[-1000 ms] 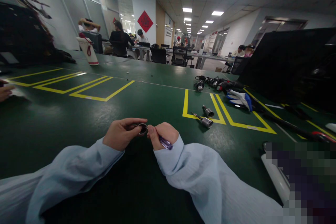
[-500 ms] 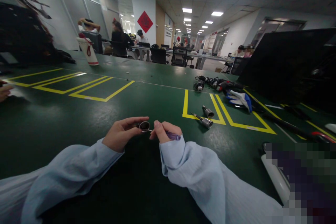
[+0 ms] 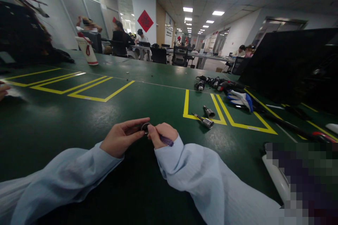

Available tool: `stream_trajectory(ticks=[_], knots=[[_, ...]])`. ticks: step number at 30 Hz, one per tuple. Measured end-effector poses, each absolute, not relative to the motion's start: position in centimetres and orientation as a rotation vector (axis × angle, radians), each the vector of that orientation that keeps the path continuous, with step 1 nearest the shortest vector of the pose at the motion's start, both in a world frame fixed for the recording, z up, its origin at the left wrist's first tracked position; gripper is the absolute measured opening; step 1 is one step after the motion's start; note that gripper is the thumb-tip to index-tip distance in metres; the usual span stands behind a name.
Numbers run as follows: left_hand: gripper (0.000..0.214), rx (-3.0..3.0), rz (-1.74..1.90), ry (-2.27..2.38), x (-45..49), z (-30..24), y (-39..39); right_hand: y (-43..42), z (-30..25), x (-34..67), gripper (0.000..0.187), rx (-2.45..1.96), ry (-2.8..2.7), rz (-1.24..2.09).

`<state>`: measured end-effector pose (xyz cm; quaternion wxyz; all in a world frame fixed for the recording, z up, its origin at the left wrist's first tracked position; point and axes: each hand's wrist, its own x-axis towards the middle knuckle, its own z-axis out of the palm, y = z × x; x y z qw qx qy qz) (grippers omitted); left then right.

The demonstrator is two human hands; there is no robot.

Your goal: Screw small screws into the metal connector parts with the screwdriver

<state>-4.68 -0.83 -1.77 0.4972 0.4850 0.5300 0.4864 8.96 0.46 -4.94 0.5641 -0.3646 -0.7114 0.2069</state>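
My left hand (image 3: 118,139) is closed on a round metal cup-shaped part (image 3: 145,126), its open rim turned towards my right hand. My right hand (image 3: 162,134) grips a screwdriver (image 3: 167,141) by its translucent purple handle. Right fingertips reach the rim of the cup; the shaft and tip are mostly hidden by my fingers. To the right lie two metal cup-shaped bits with shanks: one (image 3: 210,113) inside a yellow tape outline, the other (image 3: 208,123) across its front line.
The green table (image 3: 100,130) carries yellow tape outlines. At the right are a blue-white glove (image 3: 241,99), dark tools (image 3: 215,83) and a large black panel (image 3: 290,56). A paper cup (image 3: 88,51) stands back left. Another person's hand (image 3: 3,90) shows at the left edge.
My right hand has moved left with the screwdriver, so its fingers are now at the metal part's rim and cover the shaft. My left hand has hardly moved.
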Motion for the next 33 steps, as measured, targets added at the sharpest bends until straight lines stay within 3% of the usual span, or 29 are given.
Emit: stream_trajectory(ticks=[6,11,14,23,33], knots=[[0.046,1.181,1.177,1.286,-4.8,-1.7,-0.7,2.2,-5.2,9.2,0.036,-0.831,-1.011,1.487],[0.044,1.127,1.225,1.285,-4.6,-1.7,-0.8,3.4,-5.7,9.4,0.038,-0.754,-0.806,1.773],[0.044,1.096,1.236,1.279,-4.5,-1.9,-0.7,3.0,-5.5,9.4,0.036,-0.716,-0.811,1.731],[0.034,1.089,1.281,1.255,-4.8,-2.0,-0.6,0.6,-4.2,9.0,0.041,-0.872,-1.107,1.144],[0.033,1.235,1.251,1.337,-5.0,-2.4,-0.2,0.1,-4.6,8.7,0.037,-0.934,-1.299,0.836]])
